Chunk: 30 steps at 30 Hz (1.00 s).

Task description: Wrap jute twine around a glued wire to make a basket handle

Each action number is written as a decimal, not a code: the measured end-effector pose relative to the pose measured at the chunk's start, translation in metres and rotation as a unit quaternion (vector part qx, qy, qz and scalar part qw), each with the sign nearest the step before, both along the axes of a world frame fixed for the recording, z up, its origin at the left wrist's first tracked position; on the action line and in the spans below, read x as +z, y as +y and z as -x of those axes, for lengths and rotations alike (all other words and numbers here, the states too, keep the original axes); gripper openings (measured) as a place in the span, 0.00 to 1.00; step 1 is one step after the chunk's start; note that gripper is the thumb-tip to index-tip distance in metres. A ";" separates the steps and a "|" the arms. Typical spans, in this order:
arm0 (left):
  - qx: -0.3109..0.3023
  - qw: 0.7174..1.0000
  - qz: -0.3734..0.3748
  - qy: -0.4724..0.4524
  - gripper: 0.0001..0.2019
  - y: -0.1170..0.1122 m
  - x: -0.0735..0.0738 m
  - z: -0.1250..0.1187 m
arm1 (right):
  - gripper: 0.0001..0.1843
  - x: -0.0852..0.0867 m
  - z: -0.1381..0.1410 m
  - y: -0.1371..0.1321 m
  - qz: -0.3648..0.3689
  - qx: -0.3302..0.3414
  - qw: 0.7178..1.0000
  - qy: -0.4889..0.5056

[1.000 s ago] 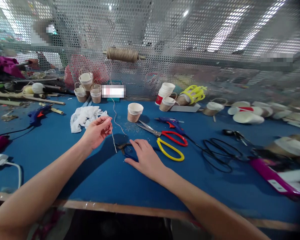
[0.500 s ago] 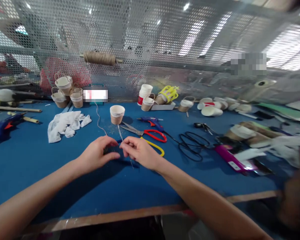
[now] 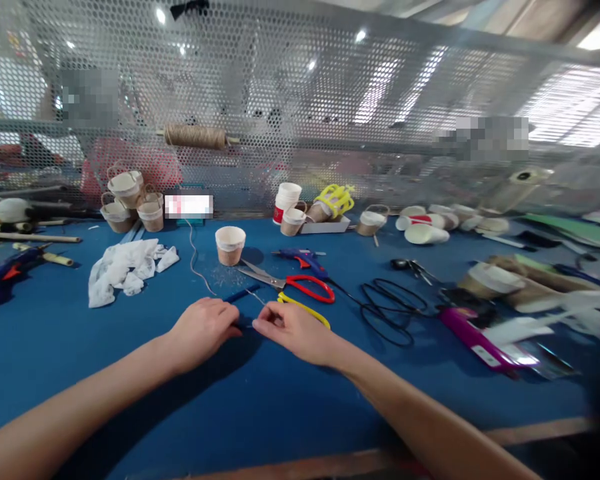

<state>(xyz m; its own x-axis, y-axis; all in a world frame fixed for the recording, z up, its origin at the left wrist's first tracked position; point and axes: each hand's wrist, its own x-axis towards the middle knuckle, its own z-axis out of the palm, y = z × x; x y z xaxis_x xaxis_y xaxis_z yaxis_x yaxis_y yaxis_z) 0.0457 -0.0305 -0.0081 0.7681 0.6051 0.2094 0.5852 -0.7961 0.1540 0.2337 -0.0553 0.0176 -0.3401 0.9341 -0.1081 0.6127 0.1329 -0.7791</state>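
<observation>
Work surface: a smooth, matte blue tabletop (image 3: 230, 413) with a brown front edge, backed by a perforated metal panel (image 3: 330, 120). A ribbed, cylindrical spool of tan twine (image 3: 195, 136) sits against the panel; a loose strand (image 3: 195, 260) curves across the blue surface near the crumpled white cloth (image 3: 125, 267).

A tapered cup (image 3: 230, 247), pale around the rim and rough brown below, stands upright with fine pale debris scattered beside its base. Next to it lie open-bladed metal scissors (image 3: 263, 275) with one red and one yellow loop handle. Beyond them rests a blue glue gun (image 3: 305, 259) with a red trigger, its black cable (image 3: 390, 300) in loose coils to the right.

The item in hand, a thin pale cord (image 3: 257, 297), lies between the scissors and the right hand (image 3: 295, 330), running to that hand's fingers. A slim dark-blue handle (image 3: 243, 293) lies just beyond the left hand (image 3: 205, 330).

Hand pose: both forearms reach in from the near edge and converge low over the table, hands close together but apart. The right thumb and forefinger are pinched on the cord, the other fingers curled. The left hand is back-up, its fingers bent downward; their undersides are hidden, so whether they grasp anything cannot be determined.
</observation>
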 end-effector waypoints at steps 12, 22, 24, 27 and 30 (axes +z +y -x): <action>0.118 0.967 0.095 -0.206 0.09 0.077 0.053 0.027 | 0.16 0.048 -0.035 0.007 0.034 -0.072 0.988 0.134; 0.184 0.972 0.003 -0.148 0.06 0.120 0.008 -0.008 | 0.16 0.065 -0.031 0.129 -0.229 -0.195 0.954 0.006; 0.194 0.969 -0.006 -0.150 0.06 0.119 0.010 -0.005 | 0.16 0.052 -0.024 0.158 -0.230 -0.192 0.954 -0.024; 0.206 0.967 -0.020 -0.150 0.06 0.117 0.011 -0.001 | 0.16 0.032 -0.016 0.189 -0.223 -0.172 0.957 -0.075; 0.216 0.965 -0.025 -0.146 0.04 0.117 0.010 -0.001 | 0.11 0.014 -0.014 0.206 -0.193 -0.145 0.963 -0.122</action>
<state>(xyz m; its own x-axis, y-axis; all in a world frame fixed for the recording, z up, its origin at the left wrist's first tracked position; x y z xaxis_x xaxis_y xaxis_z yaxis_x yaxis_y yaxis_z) 0.0463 0.0865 0.0018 0.3498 0.8392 0.4163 0.8016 -0.4981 0.3306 0.2481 0.1508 0.0321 -0.0667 0.9728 0.2219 0.8261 0.1786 -0.5345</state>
